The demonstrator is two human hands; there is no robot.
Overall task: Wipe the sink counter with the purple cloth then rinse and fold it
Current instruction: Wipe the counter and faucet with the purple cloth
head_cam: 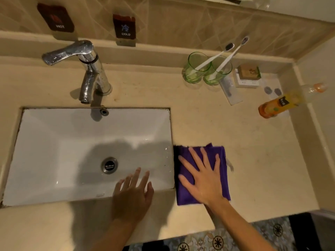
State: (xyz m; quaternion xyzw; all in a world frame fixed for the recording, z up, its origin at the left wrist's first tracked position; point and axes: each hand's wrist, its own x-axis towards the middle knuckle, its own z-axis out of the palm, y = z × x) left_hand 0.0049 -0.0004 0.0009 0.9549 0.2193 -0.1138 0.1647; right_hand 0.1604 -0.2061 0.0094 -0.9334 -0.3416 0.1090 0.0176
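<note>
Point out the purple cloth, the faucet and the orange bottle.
purple cloth (pixel 222 158): head view, on its bare upper right part, beside the fingers.
faucet (pixel 90 69): head view, on the upright chrome body below the lever.
orange bottle (pixel 282 103): head view, on the labelled middle of the bottle.

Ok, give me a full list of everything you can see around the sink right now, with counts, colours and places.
White rectangular sink basin: one, set into the counter, left.
Beige stone counter: one, around the basin.
Chrome tap: one, behind the basin.
HOT sign and COLD sign: two, dark, on the wall.
Green glass tumblers: two, back right, one white toothbrush in each.
Orange drink bottle: one, lying far right.
Small boxed items: beside the tumblers, contents unclear.
Purple cloth: one, right of the basin.
Left hand: open, over the basin's front edge.
Right hand: flat on the cloth.
</note>
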